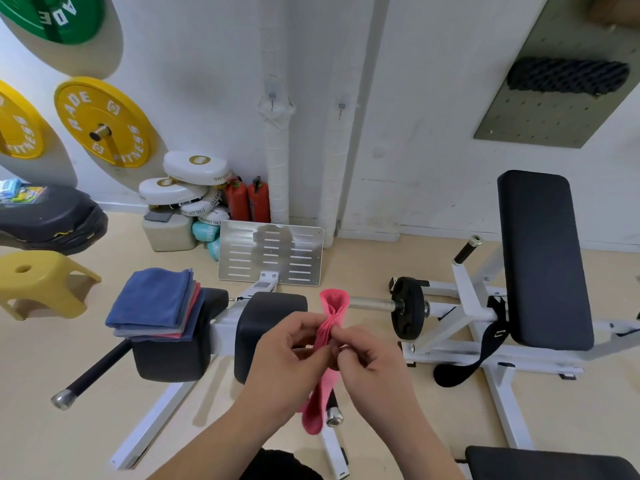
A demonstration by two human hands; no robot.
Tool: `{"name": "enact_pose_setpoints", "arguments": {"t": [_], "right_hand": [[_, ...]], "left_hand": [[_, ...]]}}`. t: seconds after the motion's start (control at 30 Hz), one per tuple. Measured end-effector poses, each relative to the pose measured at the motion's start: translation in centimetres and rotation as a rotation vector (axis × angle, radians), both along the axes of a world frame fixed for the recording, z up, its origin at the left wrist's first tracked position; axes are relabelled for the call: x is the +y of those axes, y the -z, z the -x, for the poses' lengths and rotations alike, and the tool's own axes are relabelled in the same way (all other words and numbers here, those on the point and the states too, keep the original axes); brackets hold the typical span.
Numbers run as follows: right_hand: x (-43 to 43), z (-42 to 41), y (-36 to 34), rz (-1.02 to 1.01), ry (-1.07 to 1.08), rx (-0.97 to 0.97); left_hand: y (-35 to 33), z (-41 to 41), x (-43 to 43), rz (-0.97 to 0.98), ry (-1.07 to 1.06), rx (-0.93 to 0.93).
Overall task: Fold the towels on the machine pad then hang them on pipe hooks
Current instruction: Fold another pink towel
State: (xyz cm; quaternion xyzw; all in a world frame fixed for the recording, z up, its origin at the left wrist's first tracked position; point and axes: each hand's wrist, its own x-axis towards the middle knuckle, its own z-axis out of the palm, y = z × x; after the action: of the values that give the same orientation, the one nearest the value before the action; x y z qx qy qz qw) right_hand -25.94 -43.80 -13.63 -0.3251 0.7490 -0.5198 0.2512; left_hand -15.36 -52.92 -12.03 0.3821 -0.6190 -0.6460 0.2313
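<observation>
The pink towel [333,304] is off the pads and held in the air in front of the person, gathered into a narrow, bunched strip. Its top end opens into a small loop and its lower end hangs below the wrists. Both hands are pinching it. The left hand [291,344] grips it at mid-length with curled fingers, and the right hand [370,355] nips the same stretch from the other side, fingertips close to the left's. Whether the strip is a neat fold or only a gather cannot be told from this view. The middle pad [270,313], just beyond the hands, carries no towel. On the left pad [173,358] lies a stack [152,303] of folded towels with blue on top and grey, pink and blue edges showing below; the edges look roughly squared. On the wall behind, two wrapped pipes [277,168] each bear a small hook [272,99], and both hooks are bare. Judgement: the folding stage looks largely done, given the stack, and the pink towel is either the last being finished or the first being readied for a hook. The hanging stage has not begun. The pink towel and every towel in the stack are yet to go up, and only two hooks are visible for them.
</observation>
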Motion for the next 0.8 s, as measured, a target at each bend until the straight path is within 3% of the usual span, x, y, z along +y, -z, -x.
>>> {"name": "enact_pose_setpoints", "arguments": {"t": [0.17,0.27,0.37,0.53,0.7,0.8], "right_hand": [[0.0,0.6,-0.7,0.058,0.027,0.102],[0.5,2.5,-1.5,0.052,-0.15,0.281],[0.5,4.2,-1.8,0.006,-0.309,0.342],[0.4,5.1,-3.0,-0.013,-0.267,0.479],[0.7,5.1,-3.9,-0.025,-0.144,0.331],[0.9,6.1,-3.5,-0.098,-0.088,0.379]], "left_hand": [[-0.2,-0.4,-0.8,0.055,0.026,-0.019],[-0.5,-0.6,-1.3,0.112,0.143,-0.038],[-0.8,-0.5,-1.7,0.158,0.212,-0.016],[-0.6,0.0,-2.0,0.17,0.306,-0.013],[2.3,0.1,-2.5,0.319,0.543,-0.26],[3.9,-0.1,-3.0,0.396,0.588,-0.397]]}}
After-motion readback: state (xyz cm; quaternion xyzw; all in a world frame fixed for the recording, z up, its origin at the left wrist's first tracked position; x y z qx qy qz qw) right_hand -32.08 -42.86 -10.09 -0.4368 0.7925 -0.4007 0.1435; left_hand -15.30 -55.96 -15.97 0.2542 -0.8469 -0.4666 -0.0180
